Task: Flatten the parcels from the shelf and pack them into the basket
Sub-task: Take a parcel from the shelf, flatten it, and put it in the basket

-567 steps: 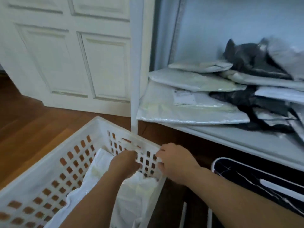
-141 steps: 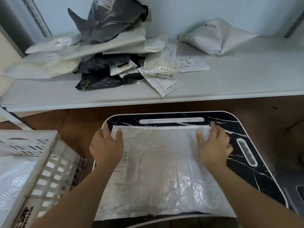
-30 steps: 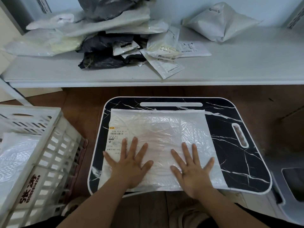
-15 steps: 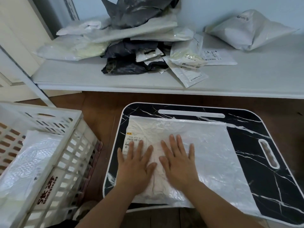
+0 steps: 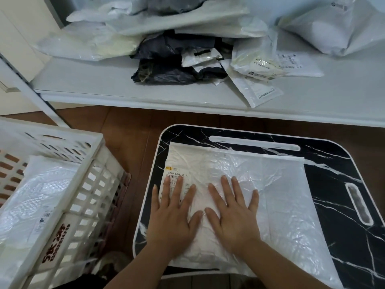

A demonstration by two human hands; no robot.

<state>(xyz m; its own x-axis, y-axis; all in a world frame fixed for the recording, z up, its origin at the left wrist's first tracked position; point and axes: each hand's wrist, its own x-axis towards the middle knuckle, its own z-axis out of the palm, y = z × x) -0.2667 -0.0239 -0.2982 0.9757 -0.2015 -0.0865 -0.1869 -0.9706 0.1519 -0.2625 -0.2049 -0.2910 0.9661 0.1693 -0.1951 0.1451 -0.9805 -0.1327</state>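
Note:
A large white plastic parcel (image 5: 270, 197) with a shipping label lies flat on a black marbled lap table (image 5: 337, 184). My left hand (image 5: 173, 213) presses palm-down on its left part, fingers straight over the label. My right hand (image 5: 233, 213) presses flat right beside it, fingers spread. A white slatted basket (image 5: 83, 184) stands at the left with a white parcel (image 5: 35, 201) lying inside. On the white shelf (image 5: 104, 86) behind lies a heap of white and black parcels (image 5: 179, 49).
A puffy white parcel (image 5: 337, 24) sits apart at the shelf's back right. Small labelled mailers (image 5: 258, 88) reach toward the shelf's front edge. Brown wooden floor (image 5: 129, 130) shows between basket, table and shelf. A white door (image 5: 12, 44) is at far left.
Both hands have slid left across the parcel and now press side by side on its left part. The view has shifted to the left, bringing more of the basket in.

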